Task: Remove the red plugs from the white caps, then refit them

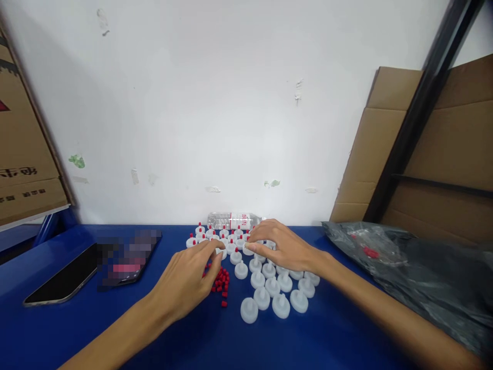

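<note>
The right hand (pixel 283 245) is covering several white caps (pixel 258 280); the left hand (pixel 188 275) is partly hiding the red caps (pixel 221 280). Whether either hand is gripping anything cannot be told. Both cap groups are resting on the blue bench (pixel 208 341), below a white wall (pixel 239 103). The frame edge is cutting off a dark bag (pixel 416 282).
</note>
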`<action>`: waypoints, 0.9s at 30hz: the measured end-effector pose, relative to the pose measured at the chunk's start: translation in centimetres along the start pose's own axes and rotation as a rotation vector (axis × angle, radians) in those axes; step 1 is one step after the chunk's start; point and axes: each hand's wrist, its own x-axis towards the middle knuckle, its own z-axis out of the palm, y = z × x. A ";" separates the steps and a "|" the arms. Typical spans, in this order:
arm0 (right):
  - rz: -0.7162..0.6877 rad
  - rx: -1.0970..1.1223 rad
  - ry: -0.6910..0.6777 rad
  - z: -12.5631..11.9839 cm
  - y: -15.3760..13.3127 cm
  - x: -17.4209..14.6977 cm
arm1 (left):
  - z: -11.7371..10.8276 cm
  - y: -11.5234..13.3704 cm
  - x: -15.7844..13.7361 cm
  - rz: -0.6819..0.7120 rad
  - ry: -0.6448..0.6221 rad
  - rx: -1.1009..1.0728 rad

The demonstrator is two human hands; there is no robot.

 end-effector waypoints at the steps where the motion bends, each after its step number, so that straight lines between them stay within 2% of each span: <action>1: -0.013 0.014 0.011 -0.2 -0.4 0.1 | -0.1 0.2 -0.1 0.004 -0.006 -0.008; 4: -0.050 0.041 0.030 -0.1 -1.8 0.0 | -0.2 0.9 -0.4 0.007 -0.071 -0.012; 9: -0.109 0.082 -0.049 0.8 -3.7 -0.2 | 0.0 1.6 -0.7 0.036 -0.121 -0.056; 14: -0.107 0.106 -0.082 0.7 -4.4 -0.2 | -0.2 1.5 -0.9 0.138 -0.113 -0.072; 17: -0.129 0.075 -0.118 0.7 -4.5 -0.2 | -0.6 1.5 -0.9 0.160 -0.153 -0.056; 21: -0.137 0.060 -0.150 1.3 -4.1 -0.2 | -0.8 1.6 -0.7 0.188 -0.226 -0.104; 25: -0.215 -0.030 -0.098 1.5 -2.2 0.0 | -1.1 1.8 -0.5 0.093 -0.199 -0.345; 27: -0.178 -0.058 -0.040 1.3 -0.9 0.1 | -1.2 1.9 -0.4 0.055 -0.183 -0.429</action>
